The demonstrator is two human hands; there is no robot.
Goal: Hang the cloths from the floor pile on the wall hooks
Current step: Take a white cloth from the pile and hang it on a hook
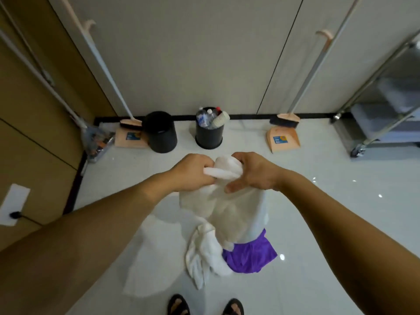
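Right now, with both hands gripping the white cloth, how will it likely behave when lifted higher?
Probably floppy: the white cloth sags in folds below the left hand and right hand. Likely light, as it hangs from curled fingers alone. Its low end could snag the purple cloth.

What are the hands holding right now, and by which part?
The left hand and right hand both grip one large white cloth by its bunched upper edge; the rest hangs down.

Bare floor (318, 189) ahead free; black bins (161, 133), dustpans (284, 138), brooms (285, 120) line wall foot; trolley (384, 103) blocks right; cloth pile (211, 253) before feet
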